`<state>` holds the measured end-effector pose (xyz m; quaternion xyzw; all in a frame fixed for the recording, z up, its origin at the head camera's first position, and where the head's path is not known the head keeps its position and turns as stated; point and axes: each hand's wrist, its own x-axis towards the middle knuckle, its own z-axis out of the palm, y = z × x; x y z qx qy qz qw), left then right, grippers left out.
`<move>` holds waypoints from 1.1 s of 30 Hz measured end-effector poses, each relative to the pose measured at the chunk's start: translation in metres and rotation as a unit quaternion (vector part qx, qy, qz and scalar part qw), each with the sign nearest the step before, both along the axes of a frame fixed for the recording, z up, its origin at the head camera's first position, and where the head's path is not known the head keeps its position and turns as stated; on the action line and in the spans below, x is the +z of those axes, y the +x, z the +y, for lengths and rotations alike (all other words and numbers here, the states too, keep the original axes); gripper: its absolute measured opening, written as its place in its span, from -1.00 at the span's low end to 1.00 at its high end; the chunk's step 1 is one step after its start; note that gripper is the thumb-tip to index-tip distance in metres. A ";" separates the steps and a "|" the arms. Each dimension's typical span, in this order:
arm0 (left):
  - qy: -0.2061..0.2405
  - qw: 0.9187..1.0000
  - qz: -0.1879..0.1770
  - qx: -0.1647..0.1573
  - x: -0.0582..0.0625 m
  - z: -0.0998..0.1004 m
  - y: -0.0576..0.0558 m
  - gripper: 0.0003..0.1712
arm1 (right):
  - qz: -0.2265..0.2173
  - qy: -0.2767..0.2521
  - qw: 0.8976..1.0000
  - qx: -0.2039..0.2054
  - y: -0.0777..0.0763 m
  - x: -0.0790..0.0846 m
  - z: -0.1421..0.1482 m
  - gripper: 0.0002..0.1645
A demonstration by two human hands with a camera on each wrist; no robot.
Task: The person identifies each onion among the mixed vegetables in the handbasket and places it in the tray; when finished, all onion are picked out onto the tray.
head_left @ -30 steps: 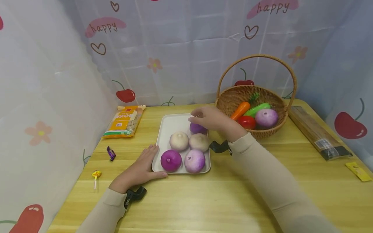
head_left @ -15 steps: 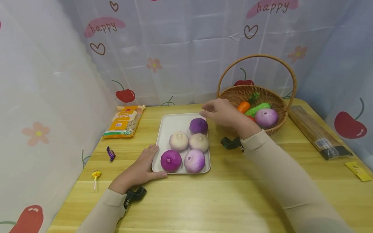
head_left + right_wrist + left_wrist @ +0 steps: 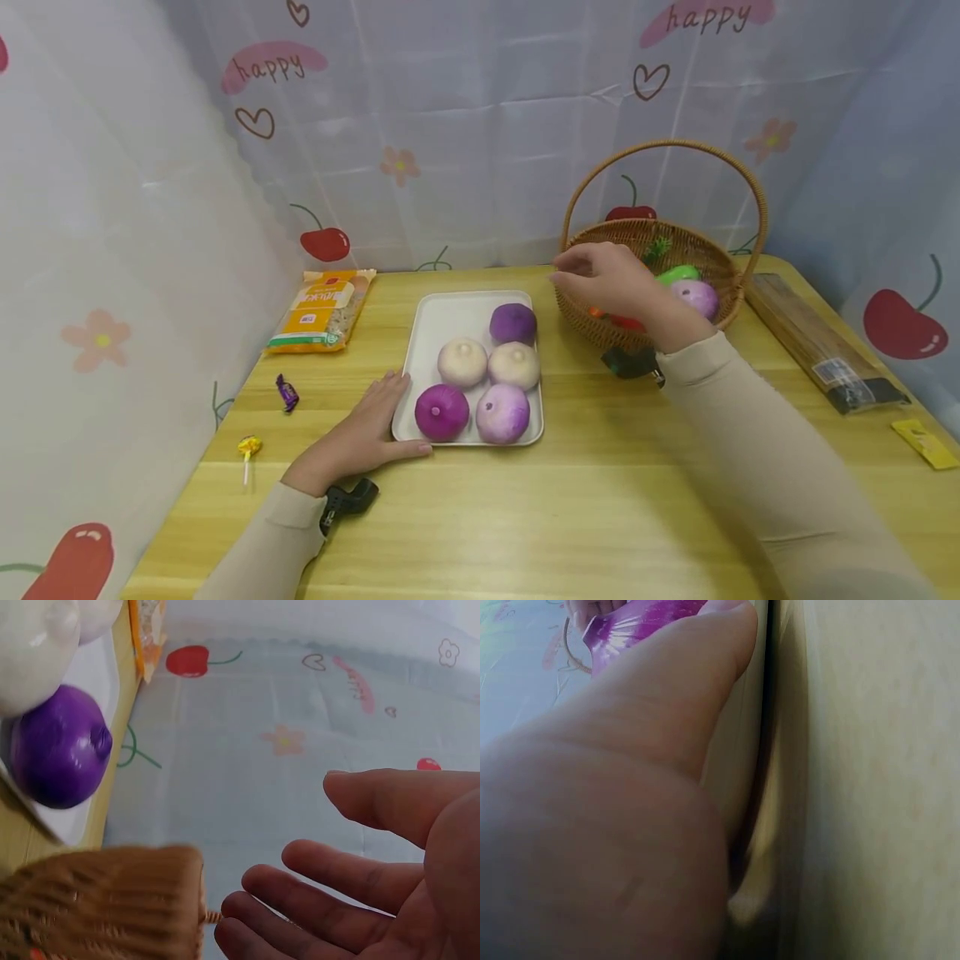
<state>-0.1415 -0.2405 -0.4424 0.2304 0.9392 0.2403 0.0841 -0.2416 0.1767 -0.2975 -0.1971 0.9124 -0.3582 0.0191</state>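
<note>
My left hand rests at the left front corner of a white tray, fingers along its side and thumb at its front edge. On the tray lie several onions: a dark purple one at the back right, two whitish ones in the middle, a magenta one and a pale purple one in front. My right hand hovers over the left part of a wicker basket, its fingers loosely bent with nothing between them. In the right wrist view thumb and fingers stand apart beside the basket rim.
Inside the basket are a green vegetable, another purple onion and a partly hidden red one. An orange food bag, a purple candy and a lollipop lie left. A long brown packet and yellow sachet lie right.
My right hand has moved right, away from the dark purple onion on the tray, to above the basket. My left hand has stayed at the tray's corner.
</note>
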 end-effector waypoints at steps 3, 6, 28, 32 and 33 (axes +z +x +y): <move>-0.005 1.000 0.000 0.001 0.001 -0.001 -0.002 0.50 | 0.007 0.008 1.000 -0.008 0.001 0.001 0.011 -0.45; -0.011 1.000 -0.003 0.004 0.000 -0.001 -0.003 0.50 | 0.014 0.017 0.999 -0.024 0.001 0.002 0.021 -0.44; -0.009 1.000 -0.002 0.000 -0.001 -0.002 -0.001 0.50 | -0.044 0.018 0.992 -0.117 0.011 0.000 0.102 -0.05; -0.004 1.000 0.003 -0.001 0.000 -0.001 0.000 0.49 | -0.045 0.025 0.991 -0.124 0.013 0.001 0.110 -0.05; -0.004 1.000 0.003 -0.001 0.000 -0.001 0.000 0.49 | -0.048 0.028 0.991 -0.124 0.013 0.001 0.111 -0.05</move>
